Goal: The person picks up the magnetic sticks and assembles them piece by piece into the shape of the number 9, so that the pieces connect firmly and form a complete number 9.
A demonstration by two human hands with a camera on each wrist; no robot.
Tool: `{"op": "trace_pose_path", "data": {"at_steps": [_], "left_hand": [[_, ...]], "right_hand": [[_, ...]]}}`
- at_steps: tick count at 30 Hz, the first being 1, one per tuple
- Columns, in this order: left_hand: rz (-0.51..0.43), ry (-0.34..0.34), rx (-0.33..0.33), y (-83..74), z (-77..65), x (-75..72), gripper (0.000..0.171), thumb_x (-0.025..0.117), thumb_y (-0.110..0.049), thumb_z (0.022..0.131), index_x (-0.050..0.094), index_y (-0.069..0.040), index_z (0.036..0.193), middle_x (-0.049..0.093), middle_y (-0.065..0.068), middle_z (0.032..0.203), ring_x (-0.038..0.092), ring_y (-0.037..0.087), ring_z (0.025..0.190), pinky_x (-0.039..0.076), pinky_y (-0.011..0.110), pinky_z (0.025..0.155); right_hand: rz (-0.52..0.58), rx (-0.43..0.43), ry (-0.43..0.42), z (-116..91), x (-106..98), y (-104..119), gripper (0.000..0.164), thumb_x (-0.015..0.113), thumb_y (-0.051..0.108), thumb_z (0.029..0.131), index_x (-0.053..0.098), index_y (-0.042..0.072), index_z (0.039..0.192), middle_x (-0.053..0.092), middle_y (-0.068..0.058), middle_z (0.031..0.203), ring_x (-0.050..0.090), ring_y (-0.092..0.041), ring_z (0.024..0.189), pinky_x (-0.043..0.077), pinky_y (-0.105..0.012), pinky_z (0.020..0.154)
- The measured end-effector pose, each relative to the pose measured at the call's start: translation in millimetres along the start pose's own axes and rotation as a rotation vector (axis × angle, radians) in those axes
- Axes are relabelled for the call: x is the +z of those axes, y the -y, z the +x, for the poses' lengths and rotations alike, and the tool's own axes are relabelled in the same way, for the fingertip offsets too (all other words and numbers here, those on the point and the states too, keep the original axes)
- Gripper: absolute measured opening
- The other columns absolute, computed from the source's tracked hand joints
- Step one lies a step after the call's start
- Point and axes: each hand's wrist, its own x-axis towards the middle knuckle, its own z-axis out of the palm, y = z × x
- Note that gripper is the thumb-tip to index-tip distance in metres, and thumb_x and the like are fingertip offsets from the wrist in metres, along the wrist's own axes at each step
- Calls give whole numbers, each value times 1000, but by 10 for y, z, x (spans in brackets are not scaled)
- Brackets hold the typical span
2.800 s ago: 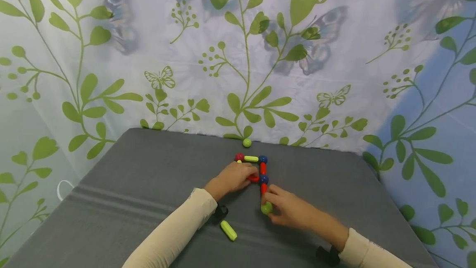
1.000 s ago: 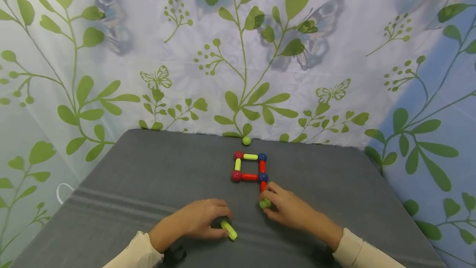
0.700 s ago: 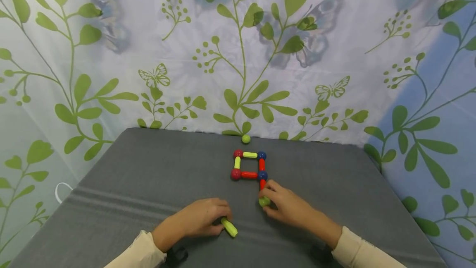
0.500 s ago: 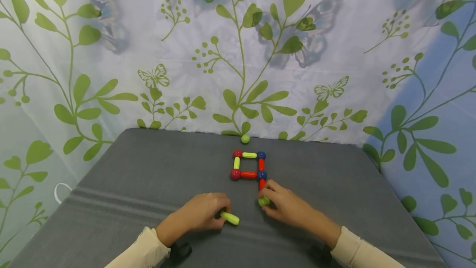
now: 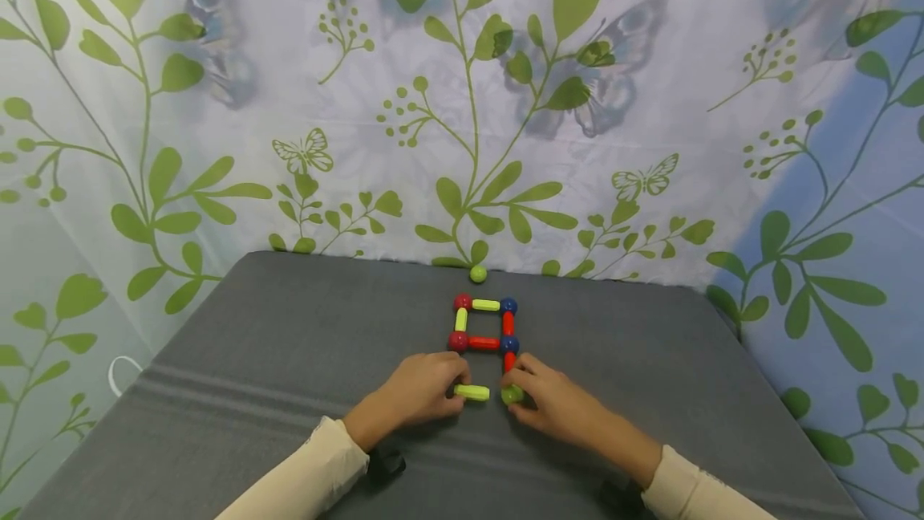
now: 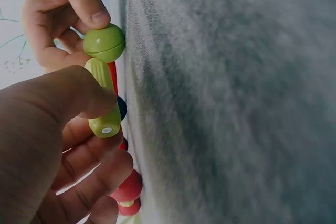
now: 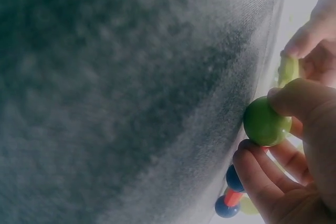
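Note:
My left hand (image 5: 427,388) pinches a yellow-green magnetic rod (image 5: 472,393) between thumb and fingers, its free end pointing right at a green ball. That green ball (image 7: 266,121) is held by the thumb and fingers of my right hand (image 5: 559,401). A red rod (image 5: 509,362) runs from the green ball's far side up to a blue ball (image 5: 508,344). Beyond, a flat square of rods and balls lies on the cloth, with red balls (image 5: 458,341) on its left and blue ones on its right. In the head view a small gap separates the held rod from the green ball.
A loose green ball (image 5: 478,274) lies at the back edge of the grey cloth-covered table (image 5: 325,319). Behind it hangs a curtain (image 5: 404,143) with leaves and butterflies. A white loop (image 5: 119,371) shows off the table's left side.
My left hand left the square, picked up the yellow-green rod from the cloth, turned it sideways and brought it up and right towards the green ball. My right hand stays at that ball.

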Motion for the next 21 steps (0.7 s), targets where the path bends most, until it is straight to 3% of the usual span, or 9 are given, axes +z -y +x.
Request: {"op": "trace_pose_path", "data": {"at_steps": [6, 21], "left_hand": [[8, 10, -5, -2, 67, 74, 15, 78, -22, 83, 66, -21, 92, 56, -11, 84, 46, 3, 66, 43, 23, 60], [16, 42, 3, -46, 129, 82, 16, 80, -24, 84, 67, -22, 93, 57, -13, 85, 47, 2, 68, 43, 22, 59]], "right_hand": [[17, 12, 4, -4, -9, 12, 27, 80, 13, 88, 67, 17, 111, 49, 7, 103, 55, -8, 78, 49, -21, 67], [17, -1, -18, -5, 34, 11, 27, 81, 15, 88, 66, 21, 109, 48, 8, 102, 56, -9, 79, 49, -19, 68]]}}
